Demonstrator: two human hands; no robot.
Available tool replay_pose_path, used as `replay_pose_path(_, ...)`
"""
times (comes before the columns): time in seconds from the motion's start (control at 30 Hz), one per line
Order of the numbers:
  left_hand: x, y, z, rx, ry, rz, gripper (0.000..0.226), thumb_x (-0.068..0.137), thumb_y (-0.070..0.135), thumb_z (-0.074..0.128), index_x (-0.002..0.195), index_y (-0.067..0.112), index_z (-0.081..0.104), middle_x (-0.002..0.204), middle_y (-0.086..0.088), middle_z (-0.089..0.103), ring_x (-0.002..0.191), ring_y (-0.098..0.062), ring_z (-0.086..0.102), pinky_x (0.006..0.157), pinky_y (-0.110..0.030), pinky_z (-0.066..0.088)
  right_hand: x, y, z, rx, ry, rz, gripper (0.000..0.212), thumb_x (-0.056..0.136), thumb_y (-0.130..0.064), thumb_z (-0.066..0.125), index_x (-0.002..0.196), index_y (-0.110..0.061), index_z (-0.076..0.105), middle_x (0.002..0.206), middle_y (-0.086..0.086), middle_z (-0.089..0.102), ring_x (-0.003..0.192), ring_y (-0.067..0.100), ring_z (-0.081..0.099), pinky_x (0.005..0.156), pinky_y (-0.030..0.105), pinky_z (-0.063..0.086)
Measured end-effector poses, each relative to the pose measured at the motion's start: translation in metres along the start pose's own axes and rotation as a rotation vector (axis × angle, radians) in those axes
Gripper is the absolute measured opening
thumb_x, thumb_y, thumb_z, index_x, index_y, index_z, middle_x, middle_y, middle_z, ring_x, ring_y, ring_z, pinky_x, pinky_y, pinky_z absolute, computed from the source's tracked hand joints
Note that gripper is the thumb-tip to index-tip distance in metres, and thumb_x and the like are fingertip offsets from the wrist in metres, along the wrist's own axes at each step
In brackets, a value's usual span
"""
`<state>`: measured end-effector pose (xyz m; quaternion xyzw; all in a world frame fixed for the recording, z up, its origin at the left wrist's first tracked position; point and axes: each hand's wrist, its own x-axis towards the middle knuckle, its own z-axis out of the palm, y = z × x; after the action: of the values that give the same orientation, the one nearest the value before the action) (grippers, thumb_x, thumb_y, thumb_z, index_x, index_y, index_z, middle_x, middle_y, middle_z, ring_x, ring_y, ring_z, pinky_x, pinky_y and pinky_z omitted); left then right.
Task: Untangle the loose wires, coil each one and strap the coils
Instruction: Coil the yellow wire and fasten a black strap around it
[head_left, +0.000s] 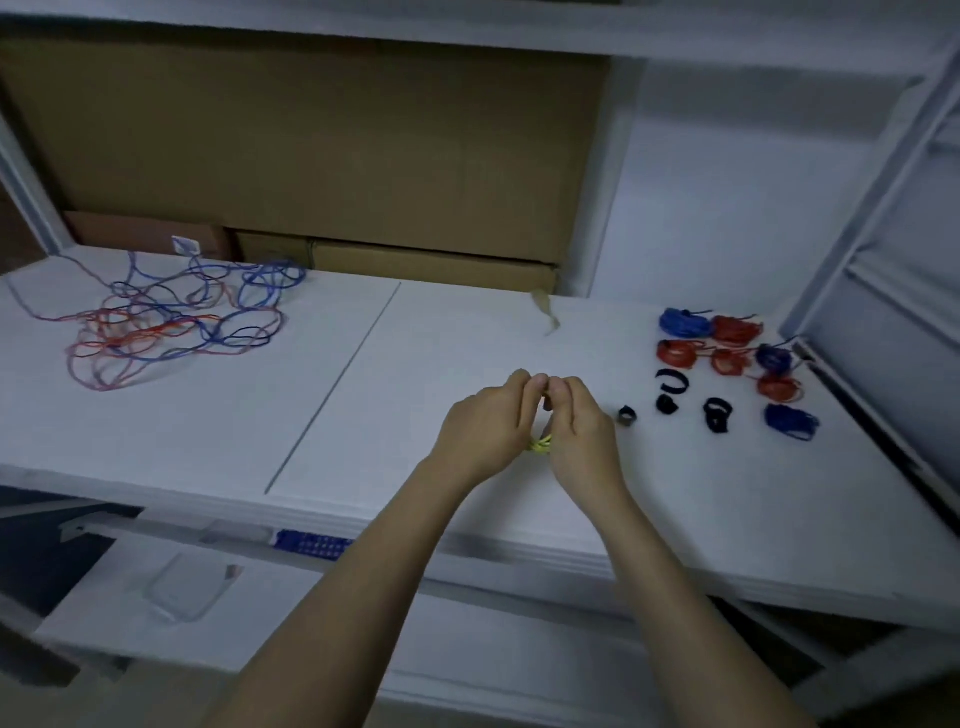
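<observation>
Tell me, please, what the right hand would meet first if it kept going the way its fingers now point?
The right hand points up and slightly left, fingertips against the left hand. That hand likely comes first; beyond it lies only bare white table, though depth is unclear.

Both my hands meet mid-frame: left hand (485, 423) and right hand (579, 426) pinch a little yellow coil (540, 445) between them. Tangled red and blue wires (171, 319) sit upper left on the white table (363, 415). Strapped coils (727, 358) and black straps (675, 397) are off right.
</observation>
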<state>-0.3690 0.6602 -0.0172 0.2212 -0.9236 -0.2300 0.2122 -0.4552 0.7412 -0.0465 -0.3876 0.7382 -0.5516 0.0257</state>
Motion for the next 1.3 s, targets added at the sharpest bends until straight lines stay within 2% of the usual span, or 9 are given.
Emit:
replay_pose_path(0.13,0.036,0.043,0.037,-0.195,-0.088,-0.055,0.04,0.102,0.048,0.023,0.087,0.027,0.053,0.068,0.003,0.063,0.065,-0.016,0.063,0.069,-0.038,0.051,0.025,0.04,-0.056,-0.013,0.017,0.039,0.03,0.102,-0.028,0.036,0.075,-0.033,0.047,0.066,-0.009,0.055,0.058,-0.001,0.051,0.052,0.012,0.037)
replay_pose_path(0.27,0.071,0.063,0.063,-0.219,-0.126,-0.067,0.043,0.101,0.047,0.031,0.094,0.018,0.062,0.088,0.003,0.067,0.08,-0.018,0.062,0.078,-0.038,0.05,0.046,0.079,-0.109,-0.025,0.134,0.128,0.023,0.102,-0.028,0.036,0.086,-0.026,0.053,0.075,-0.014,0.057,0.067,-0.008,0.054,0.056,0.007,0.037)
replay_pose_path(0.43,0.112,0.059,0.097,-0.136,-0.128,-0.038,0.02,0.099,0.027,0.048,0.101,0.016,0.065,0.099,-0.001,0.065,0.084,-0.014,0.057,0.075,-0.027,0.045,0.076,0.121,-0.163,-0.095,0.2,0.194,0.027,0.102,-0.033,0.035,0.087,-0.019,0.053,0.076,-0.015,0.055,0.069,0.0,0.051,0.063,0.026,0.036)
replay_pose_path(0.7,0.13,0.026,0.116,-0.174,-0.299,-0.146,0.014,0.093,0.035,0.058,0.095,0.028,0.07,0.093,0.011,0.061,0.082,-0.004,0.057,0.073,-0.022,0.044,0.122,0.135,-0.167,-0.122,0.042,0.11,0.03,0.101,-0.027,0.039,0.074,-0.034,0.05,0.068,-0.014,0.054,0.062,-0.009,0.052,0.056,0.008,0.036)
replay_pose_path(0.83,0.13,0.018,0.115,-0.22,-0.355,-0.184,0.012,0.083,0.041,0.069,0.09,0.032,0.07,0.089,0.014,0.066,0.077,-0.005,0.058,0.069,-0.021,0.045,0.14,0.133,-0.146,-0.194,-0.055,0.018,0.023,0.101,-0.026,0.039,0.098,-0.02,0.061,0.083,0.005,0.065,0.077,0.015,0.058,0.07,0.036,0.046)
replay_pose_path(0.93,0.132,0.019,0.117,-0.188,-0.389,-0.177,0.008,0.082,0.041,0.068,0.081,0.033,0.07,0.078,0.018,0.066,0.069,0.001,0.056,0.064,-0.02,0.043,0.146,0.13,-0.132,-0.204,-0.089,-0.033,0.02,0.101,-0.027,0.04,0.084,-0.024,0.051,0.067,0.004,0.056,0.062,0.019,0.051,0.061,0.042,0.044)
replay_pose_path(1.03,0.138,0.019,0.12,-0.143,-0.31,-0.137,0.011,0.084,0.041,0.066,0.078,0.032,0.066,0.076,0.019,0.064,0.066,0.0,0.055,0.061,-0.023,0.044,0.142,0.129,-0.119,-0.159,-0.067,-0.03,0.022,0.099,-0.028,0.04,0.078,-0.031,0.046,0.059,-0.007,0.049,0.056,0.01,0.048,0.058,0.039,0.043)
replay_pose_path(1.13,0.145,0.012,0.119,-0.205,-0.141,-0.034,0.005,0.088,0.023,0.063,0.085,0.026,0.066,0.076,0.018,0.064,0.067,-0.004,0.058,0.066,-0.028,0.049,0.133,0.127,-0.108,-0.082,-0.024,-0.015,0.02,0.095,-0.031,0.038,0.08,-0.027,0.05,0.065,-0.004,0.057,0.057,0.012,0.049,0.059,0.041,0.043)
replay_pose_path(1.3,0.152,0.006,0.126,-0.365,-0.009,0.096,0.008,0.089,0.01,0.064,0.091,0.015,0.069,0.08,0.014,0.066,0.075,-0.001,0.061,0.065,-0.011,0.044,0.124,0.127,-0.1,-0.146,-0.037,-0.022,0.027,0.094,-0.034,0.037,0.087,-0.02,0.058,0.061,-0.004,0.055,0.058,0.018,0.051,0.056,0.039,0.043)
